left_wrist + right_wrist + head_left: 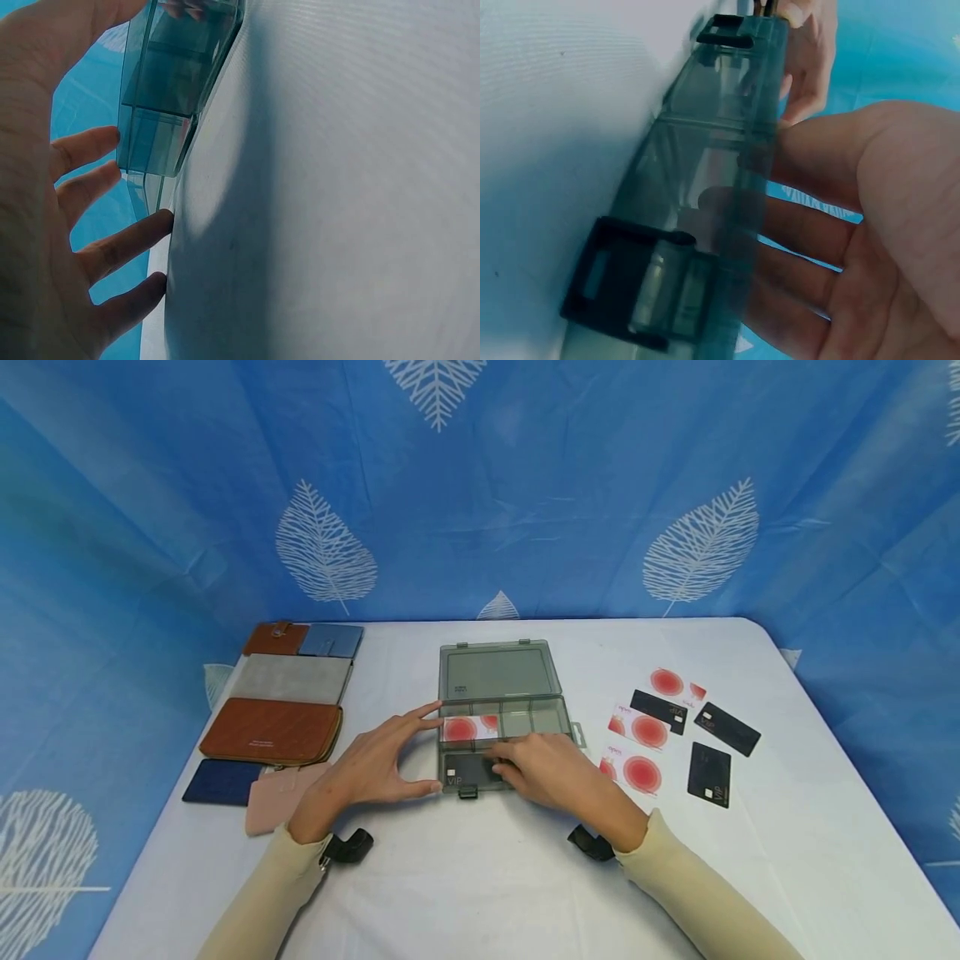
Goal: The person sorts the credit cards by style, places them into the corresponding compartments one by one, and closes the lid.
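The white table (480, 877) carried, at its middle, an open smoky-grey compartment box (500, 718) with its lid laid back flat; wallets (272, 731) lay well to the left and loose cards (678, 731) to the right. The left hand (375, 768) braced the box's left wall, fingers straight and spread, thumb at the front corner, gripping nothing. The right hand (551, 768) lay over the front compartments, fingers relaxed and flat on a black VIP card (467, 771) seated there, just in front of a red-and-white card (468, 727) in the next row. The box looked light, so a sideways push might have skidded it, and a tilted card could have jammed on a divider or flipped out.
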